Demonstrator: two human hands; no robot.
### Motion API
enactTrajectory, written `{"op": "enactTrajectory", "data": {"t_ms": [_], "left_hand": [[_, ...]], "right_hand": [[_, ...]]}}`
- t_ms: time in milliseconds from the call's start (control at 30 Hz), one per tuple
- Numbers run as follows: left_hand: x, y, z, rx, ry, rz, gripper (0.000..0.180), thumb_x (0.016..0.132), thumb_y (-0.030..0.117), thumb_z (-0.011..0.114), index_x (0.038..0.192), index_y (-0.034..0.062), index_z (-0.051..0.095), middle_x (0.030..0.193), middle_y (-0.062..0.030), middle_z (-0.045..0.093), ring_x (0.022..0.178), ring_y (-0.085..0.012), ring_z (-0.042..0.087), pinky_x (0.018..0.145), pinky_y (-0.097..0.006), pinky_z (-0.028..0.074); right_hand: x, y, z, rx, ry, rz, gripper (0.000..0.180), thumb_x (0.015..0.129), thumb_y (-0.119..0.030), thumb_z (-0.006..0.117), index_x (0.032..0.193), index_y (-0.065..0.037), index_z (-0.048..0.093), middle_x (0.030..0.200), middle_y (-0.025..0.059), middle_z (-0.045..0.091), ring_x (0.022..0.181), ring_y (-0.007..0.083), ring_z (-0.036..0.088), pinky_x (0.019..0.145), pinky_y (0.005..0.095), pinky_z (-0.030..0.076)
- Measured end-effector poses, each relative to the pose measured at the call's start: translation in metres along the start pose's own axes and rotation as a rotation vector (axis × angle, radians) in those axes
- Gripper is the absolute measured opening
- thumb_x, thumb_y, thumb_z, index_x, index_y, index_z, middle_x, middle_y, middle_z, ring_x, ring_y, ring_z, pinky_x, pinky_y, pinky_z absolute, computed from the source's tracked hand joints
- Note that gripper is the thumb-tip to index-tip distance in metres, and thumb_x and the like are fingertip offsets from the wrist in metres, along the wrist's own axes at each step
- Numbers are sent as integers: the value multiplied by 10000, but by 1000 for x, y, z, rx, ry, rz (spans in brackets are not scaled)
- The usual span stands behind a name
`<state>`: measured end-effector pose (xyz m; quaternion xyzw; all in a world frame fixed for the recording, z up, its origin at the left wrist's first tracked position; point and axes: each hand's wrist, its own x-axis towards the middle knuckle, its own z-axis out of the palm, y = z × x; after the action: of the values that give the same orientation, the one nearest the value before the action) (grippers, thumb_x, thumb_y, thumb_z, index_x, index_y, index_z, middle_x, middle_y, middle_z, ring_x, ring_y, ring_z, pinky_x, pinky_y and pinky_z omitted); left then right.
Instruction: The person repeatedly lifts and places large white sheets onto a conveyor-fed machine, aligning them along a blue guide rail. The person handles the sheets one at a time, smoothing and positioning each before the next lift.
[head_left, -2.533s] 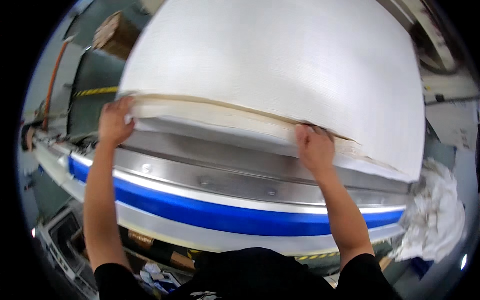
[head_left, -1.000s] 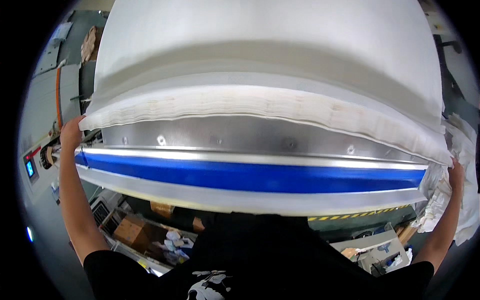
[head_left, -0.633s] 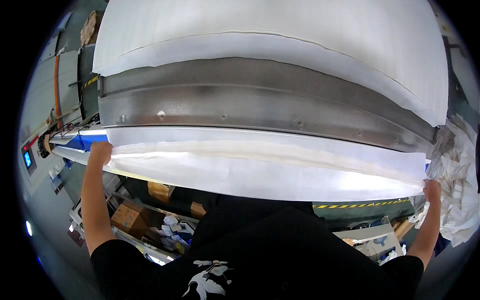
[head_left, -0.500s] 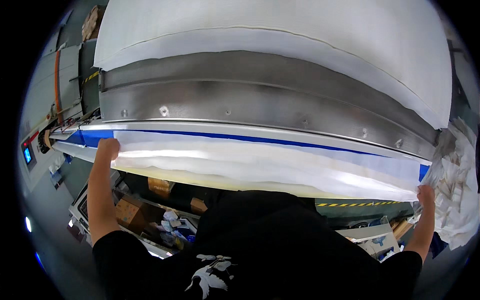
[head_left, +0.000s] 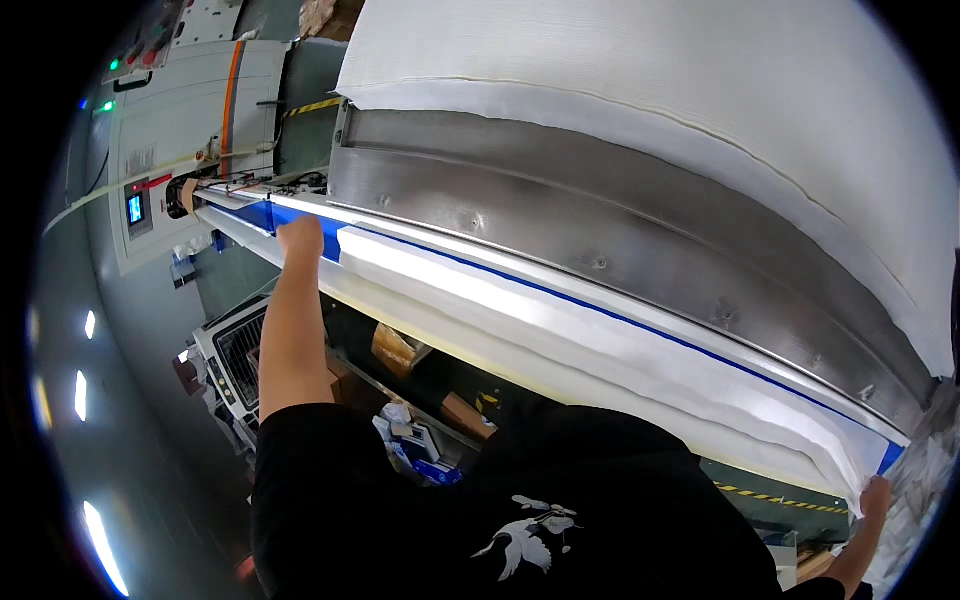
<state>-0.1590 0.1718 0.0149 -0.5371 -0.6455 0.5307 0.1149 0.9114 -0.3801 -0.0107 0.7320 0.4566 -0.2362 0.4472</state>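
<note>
A long folded strip of white fabric (head_left: pixel 600 330) hangs over the blue front edge (head_left: pixel 262 213) of a metal machine table (head_left: pixel 600 230). My left hand (head_left: pixel 300 240) grips the fabric's left end at the blue edge, arm stretched out. My right hand (head_left: pixel 876 496) holds the fabric's right end at the lower right rim of the view. A wide white sheet (head_left: pixel 680 110) lies farther back across the top of the machine.
A grey control cabinet (head_left: pixel 170 130) with a small lit screen and lamps stands at the left. Under the table sit cardboard boxes (head_left: pixel 395 350) and a wire crate (head_left: pixel 235 350). A heap of white cloth (head_left: pixel 920 480) lies at the far right.
My head has turned left and the view has tilted. The folded fabric strip has come down over the blue edge, still held at both ends by my hands.
</note>
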Motion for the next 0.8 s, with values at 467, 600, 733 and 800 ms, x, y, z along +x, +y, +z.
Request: {"op": "enactTrajectory", "data": {"t_ms": [467, 600, 733, 800], "left_hand": [[-58, 111, -46, -571, 400, 222, 251, 877, 197, 481, 1068, 109, 617, 1026, -138, 643, 911, -352, 605, 764, -430, 481], [-54, 130, -46, -619, 504, 373, 241, 880, 176, 487, 1069, 99, 616, 1016, -140, 645, 930, -347, 608, 764, -437, 486], [-58, 132, -63, -640, 447, 373, 236, 876, 174, 498, 1068, 92, 608, 961, -146, 656, 899, -351, 619, 745, -436, 487], [-51, 128, -59, -636, 462, 381, 241, 876, 177, 499, 1079, 103, 604, 960, -150, 655, 895, -353, 620, 736, -436, 487]], "right_hand": [[-10, -42, -58, 50, -192, 170, 315, 776, -233, 563, 1050, -91, 627, 1035, 157, 640, 986, 347, 596, 843, 458, 484], [-14, -42, -60, 43, -119, 150, 301, 773, -205, 563, 1051, -124, 645, 1046, 125, 646, 992, 321, 604, 836, 432, 493], [-3, -54, -68, 9, -133, 145, 210, 785, -199, 587, 980, -139, 642, 979, 81, 666, 954, 277, 629, 806, 435, 478], [2, -54, -72, -12, -71, 141, 247, 766, -247, 637, 979, -123, 622, 955, 93, 664, 937, 278, 633, 793, 437, 476]]}}
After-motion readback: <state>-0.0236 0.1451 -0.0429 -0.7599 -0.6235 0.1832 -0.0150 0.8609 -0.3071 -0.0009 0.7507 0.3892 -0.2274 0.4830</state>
